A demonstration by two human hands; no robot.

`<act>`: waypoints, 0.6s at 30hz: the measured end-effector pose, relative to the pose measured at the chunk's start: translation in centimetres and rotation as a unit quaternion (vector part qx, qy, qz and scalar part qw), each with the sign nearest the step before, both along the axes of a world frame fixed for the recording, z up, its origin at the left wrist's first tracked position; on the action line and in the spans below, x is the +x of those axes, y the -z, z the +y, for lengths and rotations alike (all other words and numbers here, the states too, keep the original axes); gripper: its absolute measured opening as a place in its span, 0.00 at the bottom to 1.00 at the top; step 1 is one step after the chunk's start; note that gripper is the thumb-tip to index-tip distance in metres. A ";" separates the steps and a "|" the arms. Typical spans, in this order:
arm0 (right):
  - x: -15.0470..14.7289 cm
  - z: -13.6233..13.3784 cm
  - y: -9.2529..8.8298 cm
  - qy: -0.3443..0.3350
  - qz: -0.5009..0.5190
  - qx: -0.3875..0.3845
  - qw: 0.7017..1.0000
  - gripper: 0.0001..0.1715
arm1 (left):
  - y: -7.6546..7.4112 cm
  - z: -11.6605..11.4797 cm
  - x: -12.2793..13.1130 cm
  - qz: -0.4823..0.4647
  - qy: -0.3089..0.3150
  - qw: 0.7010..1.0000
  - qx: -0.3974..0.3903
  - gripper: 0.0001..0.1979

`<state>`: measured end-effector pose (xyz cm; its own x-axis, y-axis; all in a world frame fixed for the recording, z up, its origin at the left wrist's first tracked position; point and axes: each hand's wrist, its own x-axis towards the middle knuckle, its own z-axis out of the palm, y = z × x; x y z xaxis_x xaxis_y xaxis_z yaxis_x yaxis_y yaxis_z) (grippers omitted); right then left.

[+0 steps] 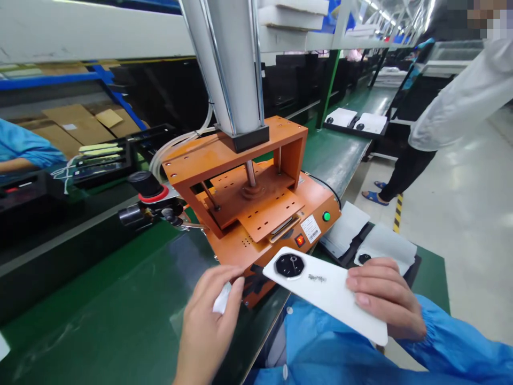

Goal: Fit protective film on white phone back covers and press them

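My right hand [385, 299] grips the lower end of a white phone back cover [328, 283], fingers over its face. The cover is tilted, its round black camera window [289, 265] toward the upper left and small dark print beside it. My left hand [212, 315] is closed, thumb and fingers curled around a small white piece [222, 299], mostly hidden, whose kind I cannot make out. Both hands are in front of an orange press machine [276, 214], which has a lit red switch [300, 240] and a green button [326, 216].
A black tray [352, 248] with white sheets and another cover lies right of the press. Farther back stands another tray [374, 131]. A black regulator [146, 195] juts out at left. A co-worker [452, 101] stands at right; a blue sleeve [28, 147] shows across the bench.
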<state>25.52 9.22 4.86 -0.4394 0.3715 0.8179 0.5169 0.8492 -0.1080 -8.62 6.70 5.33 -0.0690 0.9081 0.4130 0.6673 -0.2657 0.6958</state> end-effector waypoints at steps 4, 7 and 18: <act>1.2 0.6 -1.1 0.014 -0.050 0.054 0.997 0.11 | 0.8 3.8 1.4 0.030 0.081 0.996 0.030 0.08; 1.5 1.3 -1.0 0.038 -0.061 0.065 0.995 0.12 | 1.7 5.0 2.2 0.039 0.070 0.996 0.032 0.08; 1.7 3.1 1.2 0.014 -0.100 0.093 0.991 0.10 | 2.3 4.8 2.7 0.076 0.038 0.996 0.034 0.08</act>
